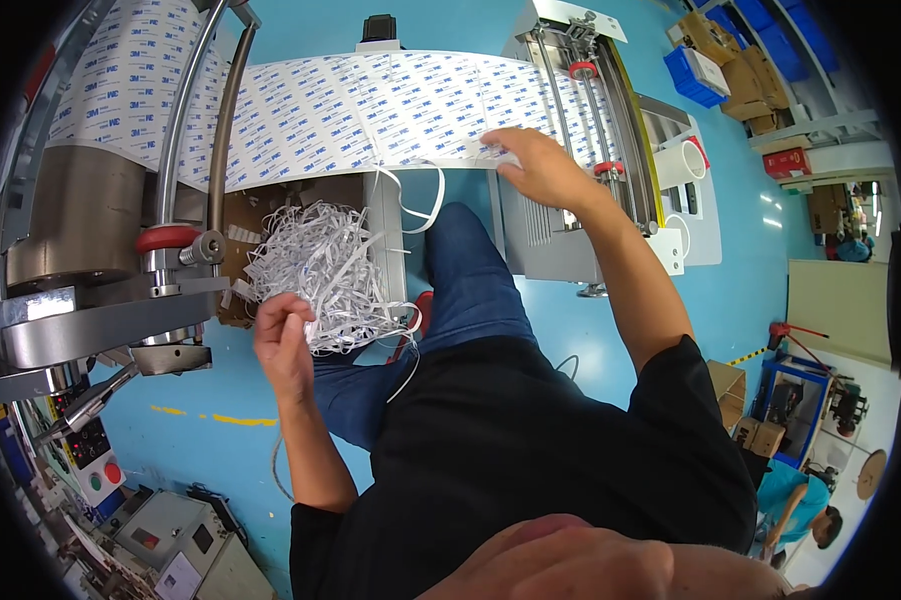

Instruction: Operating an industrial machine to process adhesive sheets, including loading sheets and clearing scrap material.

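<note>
A wide white sheet (300, 110) with repeated blue print runs across between two machine parts. Thin cut lines cross it. My right hand (545, 168) is at its near edge on the right, thumb and fingers apart, with nothing plainly held. My left hand (285, 340) is closed, fingers curled against the thumb, at the near left edge of a large tangle of white strips (325, 270). What it holds, if anything, is hidden. A loose white strip (440, 195) loops down from the sheet's near edge. The tangle fills a cardboard box (235, 215).
On the left stands a roller frame with a metal roll (85, 215) and a red-ringed bar (168, 237). At right is a slitting machine (590, 100) with rods. A control panel (100, 475) is lower left. A person in a teal shirt (785, 500) is far right.
</note>
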Motion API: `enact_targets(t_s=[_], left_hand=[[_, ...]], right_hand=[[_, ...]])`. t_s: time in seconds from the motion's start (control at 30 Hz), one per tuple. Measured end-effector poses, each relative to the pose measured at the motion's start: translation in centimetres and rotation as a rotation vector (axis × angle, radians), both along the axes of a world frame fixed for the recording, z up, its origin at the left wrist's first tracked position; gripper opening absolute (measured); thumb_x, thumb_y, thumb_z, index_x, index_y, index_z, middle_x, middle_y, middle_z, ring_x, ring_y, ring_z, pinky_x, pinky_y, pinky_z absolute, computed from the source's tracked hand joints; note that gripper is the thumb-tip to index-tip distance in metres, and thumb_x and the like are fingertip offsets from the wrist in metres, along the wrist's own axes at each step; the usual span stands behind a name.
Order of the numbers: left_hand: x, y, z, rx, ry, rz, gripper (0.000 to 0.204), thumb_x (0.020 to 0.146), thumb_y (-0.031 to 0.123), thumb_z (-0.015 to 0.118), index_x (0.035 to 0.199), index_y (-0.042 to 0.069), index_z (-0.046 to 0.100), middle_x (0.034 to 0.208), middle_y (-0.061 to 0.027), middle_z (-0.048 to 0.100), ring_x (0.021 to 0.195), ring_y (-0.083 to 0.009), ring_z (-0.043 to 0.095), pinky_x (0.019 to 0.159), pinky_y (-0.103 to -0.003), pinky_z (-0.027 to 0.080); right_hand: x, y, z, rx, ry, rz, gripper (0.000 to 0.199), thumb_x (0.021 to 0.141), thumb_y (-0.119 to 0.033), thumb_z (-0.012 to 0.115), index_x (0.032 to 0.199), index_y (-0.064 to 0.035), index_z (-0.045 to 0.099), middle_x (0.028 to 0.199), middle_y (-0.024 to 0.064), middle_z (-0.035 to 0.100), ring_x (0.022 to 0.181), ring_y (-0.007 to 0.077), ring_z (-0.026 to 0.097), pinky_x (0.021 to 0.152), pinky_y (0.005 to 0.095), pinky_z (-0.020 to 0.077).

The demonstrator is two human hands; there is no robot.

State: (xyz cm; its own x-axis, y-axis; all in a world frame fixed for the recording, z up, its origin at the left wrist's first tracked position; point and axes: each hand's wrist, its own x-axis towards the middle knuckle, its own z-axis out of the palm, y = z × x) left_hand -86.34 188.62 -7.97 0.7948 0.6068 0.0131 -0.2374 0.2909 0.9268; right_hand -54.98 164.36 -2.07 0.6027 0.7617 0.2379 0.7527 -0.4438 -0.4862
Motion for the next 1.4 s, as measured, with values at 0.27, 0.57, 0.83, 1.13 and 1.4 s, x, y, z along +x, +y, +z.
enact_targets(t_s=[0.27, 0.57, 0.83, 1.13, 1.4], left_hand=[[2.3, -2.8, 1.0, 0.082, 0.044, -0.146, 0.022, 0.087, 0.005, 0.055, 0.108, -0.002, 0.054, 0.094, -0.0076, 0.06, 0.082, -0.0135, 0.055, 0.08, -0.026, 0.043], [4.2, -4.6, 1.8, 0.072, 0.09, -0.278, 0.023, 0.087, 0.009, 0.058, 0.108, 0.0, 0.055, 0.094, -0.0059, 0.061, 0.083, -0.0123, 0.055, 0.08, -0.026, 0.045], [7.1, -8.1, 4.6, 0.366, 0.13, -0.28, 0.027, 0.087, 0.008, 0.06, 0.112, -0.001, 0.057, 0.1, -0.0075, 0.059, 0.076, -0.0105, 0.054, 0.07, -0.024, 0.044], [7.0, -7.1, 3.9, 0.541, 0.254, -0.187, 0.005, 0.087, 0.003, 0.059, 0.091, 0.001, 0.06, 0.08, -0.0024, 0.06, 0.072, -0.0065, 0.053, 0.064, -0.02, 0.043], [4.2, 1.0, 1.9, 1.006, 0.734, 0.195, 0.023, 0.091, 0.019, 0.055, 0.079, 0.0, 0.059, 0.067, -0.0052, 0.057, 0.059, -0.0132, 0.049, 0.057, -0.03, 0.042]], right_hand=[[-1.1, -0.5, 1.4, -0.078, 0.434, -0.108, 0.02, 0.081, -0.005, 0.058, 0.101, -0.0021, 0.059, 0.096, 0.0115, 0.063, 0.09, 0.0218, 0.061, 0.078, 0.0327, 0.0488], [-2.8, 0.1, 0.7, -0.022, 0.115, -0.077, 0.019, 0.079, -0.004, 0.06, 0.098, -0.0015, 0.059, 0.095, 0.0107, 0.062, 0.083, 0.0191, 0.061, 0.074, 0.0289, 0.0492], [-11.6, 1.4, 2.2, 0.415, 1.239, 0.403, 0.023, 0.087, 0.0, 0.057, 0.109, -0.0016, 0.052, 0.101, 0.0041, 0.058, 0.085, 0.007, 0.055, 0.076, 0.024, 0.0465], [-11.1, -3.0, 3.8, 0.434, 1.094, 0.26, 0.029, 0.086, -0.005, 0.059, 0.114, -0.0015, 0.054, 0.096, 0.0061, 0.061, 0.083, 0.0107, 0.058, 0.076, 0.0253, 0.0466], [-3.7, -18.2, 9.8, 0.485, 0.441, 0.033, 0.023, 0.085, -0.011, 0.061, 0.106, -0.0022, 0.06, 0.097, 0.0078, 0.063, 0.085, 0.0142, 0.059, 0.076, 0.0285, 0.048]])
